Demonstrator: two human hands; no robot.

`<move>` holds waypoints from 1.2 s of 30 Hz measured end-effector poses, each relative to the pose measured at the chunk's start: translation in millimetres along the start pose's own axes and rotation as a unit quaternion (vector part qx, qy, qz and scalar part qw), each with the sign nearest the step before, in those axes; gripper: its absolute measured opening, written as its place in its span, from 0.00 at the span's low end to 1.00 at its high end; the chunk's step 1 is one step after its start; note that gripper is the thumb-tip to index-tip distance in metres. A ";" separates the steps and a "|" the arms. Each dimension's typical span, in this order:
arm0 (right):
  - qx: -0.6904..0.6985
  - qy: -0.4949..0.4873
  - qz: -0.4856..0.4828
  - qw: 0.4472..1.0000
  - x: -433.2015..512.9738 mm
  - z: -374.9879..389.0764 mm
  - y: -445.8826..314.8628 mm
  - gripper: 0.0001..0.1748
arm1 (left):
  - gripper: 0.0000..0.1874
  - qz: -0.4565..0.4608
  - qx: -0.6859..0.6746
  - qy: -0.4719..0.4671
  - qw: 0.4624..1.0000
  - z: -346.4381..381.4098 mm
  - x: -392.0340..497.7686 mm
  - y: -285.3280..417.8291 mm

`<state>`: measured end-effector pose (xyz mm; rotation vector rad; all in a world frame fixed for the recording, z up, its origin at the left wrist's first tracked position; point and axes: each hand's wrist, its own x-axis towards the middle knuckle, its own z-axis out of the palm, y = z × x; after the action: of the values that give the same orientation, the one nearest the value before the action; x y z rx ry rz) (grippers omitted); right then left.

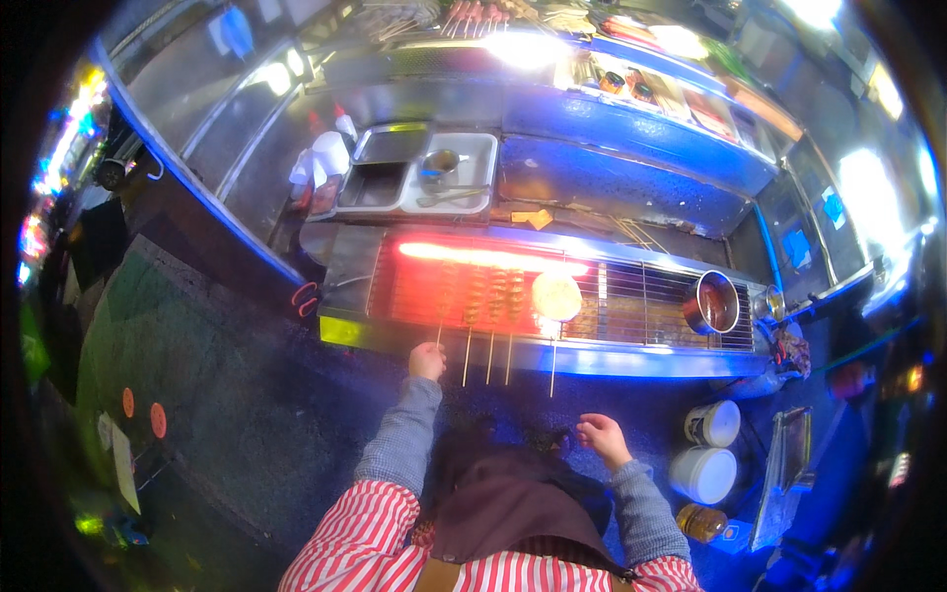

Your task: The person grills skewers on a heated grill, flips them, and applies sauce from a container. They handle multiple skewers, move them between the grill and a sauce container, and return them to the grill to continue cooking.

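My left hand (427, 361) pinches the wooden stick of the leftmost skewer (445, 296) at the grill's front edge. The food on that skewer is blurred in the red glow. Just right of it, several skewers (494, 296) of spiral-looking food lie side by side on the wire grate, their sticks jutting out over the front. A round, pale flat piece on a stick (556, 296) lies further right on the grill (621, 362). My right hand (603, 440) hovers in front of the grill, fingers loosely bent, with nothing visible in it.
A steel pot (711, 303) with reddish-brown liquid stands at the grate's right end. Behind the grill are metal trays (488, 140), a small pan (441, 164) and squeeze bottles (345, 122). Red-handled scissors (304, 299) hang at left. White buckets (704, 473) stand on the floor at right.
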<state>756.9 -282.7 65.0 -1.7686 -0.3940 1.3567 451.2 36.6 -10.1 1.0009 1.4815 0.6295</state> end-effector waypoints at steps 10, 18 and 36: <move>-0.039 0.020 0.019 0.999 -20.6 -9.2 -22.0 0.17 | 0.11 0.074 0.012 0.033 0.997 5.0 0.6 -8.8; -0.080 0.079 0.027 0.993 -35.0 -73.3 -39.1 0.17 | 0.07 0.079 -0.013 -0.010 0.997 10.8 24.3 -30.6; -0.302 0.522 -0.253 0.757 133.6 -592.3 -165.9 0.25 | 0.15 0.123 0.280 0.361 0.881 25.3 -59.1 -43.9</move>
<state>1378.6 -348.5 138.0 -2.3753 -0.6296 -0.2977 462.8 -39.5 -21.4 1.5149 2.3016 0.8310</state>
